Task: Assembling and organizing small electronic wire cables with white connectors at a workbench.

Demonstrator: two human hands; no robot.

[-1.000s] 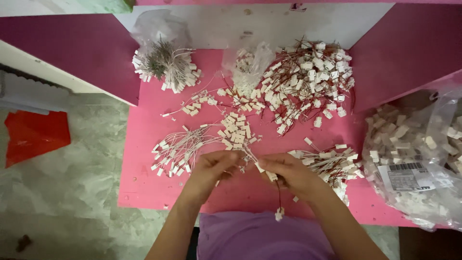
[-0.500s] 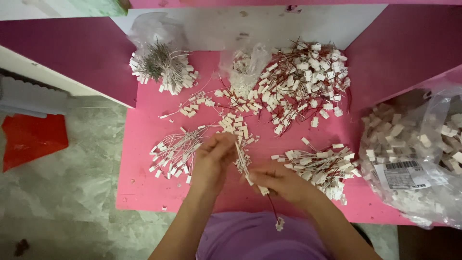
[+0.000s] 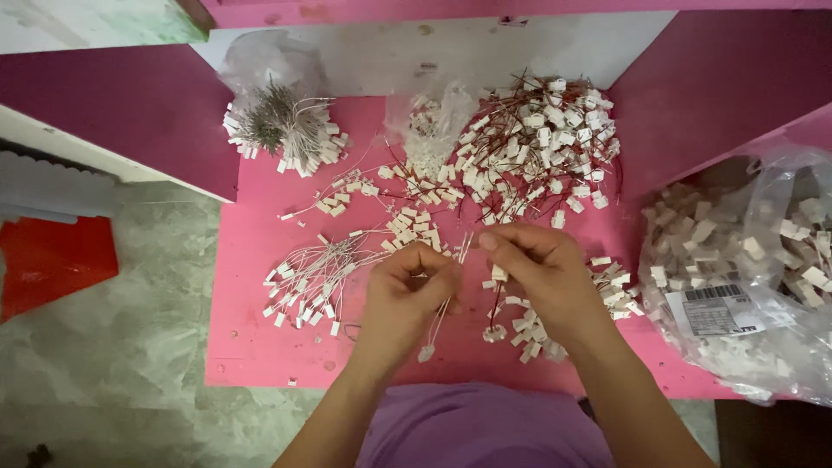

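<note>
Both your hands pinch wires at frame centre: left hand (image 3: 412,290) a white-wired connector (image 3: 426,353), right hand (image 3: 542,276) a red-wired connector (image 3: 495,332).

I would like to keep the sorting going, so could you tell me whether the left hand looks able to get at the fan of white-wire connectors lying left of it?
Probably yes: the left hand sits just right of the white-wire connectors, with bare pink table between them, though its grip already pinches a thin wire.

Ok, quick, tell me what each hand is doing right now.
Left hand: closed, pinching a thin white wire.
Right hand: closed, pinching a small white connector on a red wire.
</note>
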